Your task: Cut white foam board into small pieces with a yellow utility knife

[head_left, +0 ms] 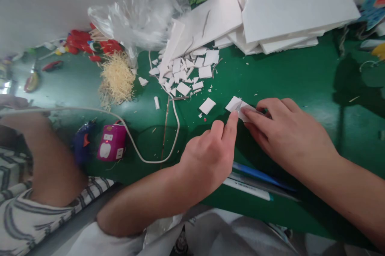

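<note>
A small white foam piece lies flat on the green table, partly covered by my fingers. My left hand presses on it with the index fingertip, the other fingers curled in. From the right, my right hand closes around a thin grey blade, whose tip rests on the foam; most of the handle is hidden under the fingers. A second cut foam square sits just left of them. Farther back is a heap of foam offcuts.
White foam sheets are stacked behind, beside a clear plastic bag. Yellow shreds and a magenta power adapter with a looping white cable lie leftward. Pens lie in front. Another person's arm rests at left.
</note>
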A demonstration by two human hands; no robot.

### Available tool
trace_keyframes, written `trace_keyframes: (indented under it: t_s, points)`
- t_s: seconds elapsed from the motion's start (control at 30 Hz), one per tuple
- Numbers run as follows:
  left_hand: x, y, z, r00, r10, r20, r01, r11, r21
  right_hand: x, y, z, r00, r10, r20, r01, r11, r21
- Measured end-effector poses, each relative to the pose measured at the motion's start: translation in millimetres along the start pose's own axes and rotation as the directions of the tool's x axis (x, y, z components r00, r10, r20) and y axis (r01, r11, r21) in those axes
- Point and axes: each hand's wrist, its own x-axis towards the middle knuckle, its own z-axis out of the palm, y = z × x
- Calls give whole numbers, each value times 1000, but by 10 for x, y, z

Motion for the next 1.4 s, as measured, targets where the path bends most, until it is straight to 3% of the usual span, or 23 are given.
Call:
trace_keyframes:
  t_s: [0.13, 0.33, 0.67, 0.97, 1.07, 1.3, 1.4]
  points:
    - [-8, 3, -22, 1000, 11, -29, -11, 1000, 19, 0, -28, 5, 1000, 19, -18, -19, 1000, -9]
    - [-50, 14, -75, 997, 13, -82, -9, 999, 41, 6, -8, -8, 998, 27, 57, -26, 1000, -4]
    - [-211, -5, -112, 994, 94, -60, -92, 995, 30, -1, -18, 8, 999, 19, 34, -20, 1000, 10]
    - [-290, -10, -159, 995, 102, 8, -103, 994, 41, 3, -1, -8, 994, 46, 101, -48, 999, 18]
    - [-284, -28, -167, 996, 91, -16, -90, 995, 49, -5, 12, -4, 996, 33, 77, -36, 999, 33]
    - [-279, -75, -215, 996, 74, 41, -75, 997, 20, 9, 14, -3, 998, 16, -60, -16, 1000, 9]
    - [-303, -62, -244, 996, 68, 50, -69, 998, 13, 8, 35, 2, 999, 17, -47, -16, 1000, 11]
